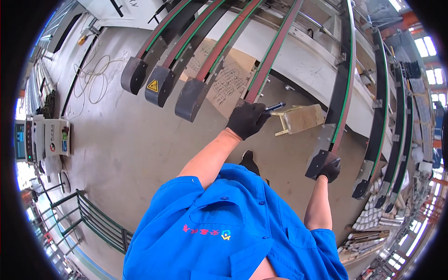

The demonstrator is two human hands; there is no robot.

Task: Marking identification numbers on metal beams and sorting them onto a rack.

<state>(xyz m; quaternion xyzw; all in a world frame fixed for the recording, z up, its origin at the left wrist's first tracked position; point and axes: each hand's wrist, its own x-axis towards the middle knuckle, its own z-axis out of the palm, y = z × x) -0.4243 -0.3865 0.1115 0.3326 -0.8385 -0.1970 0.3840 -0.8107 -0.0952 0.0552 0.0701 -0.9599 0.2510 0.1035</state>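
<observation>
My left hand [248, 120], in a black glove, is closed around a dark pen-shaped tool [275, 107] that points to the right. It is at the near end of a belt conveyor arm [270, 58] with a red-brown belt and hides that end. My right hand [330, 171], also black-gloved, grips the dark end cover [320, 163] of another conveyor arm [344, 88] farther right. Its fingers are partly hidden by the cover. Both forearms are bare below rolled blue sleeves.
More conveyor arms with dark rounded end covers [191, 100] stand to the left, others [377, 112] to the right. Under them are a flattened cardboard sheet [228, 84] with handwriting and a small stool [303, 118]. A hose [93, 84] lies on the floor; a green rail frame [98, 217] stands lower left.
</observation>
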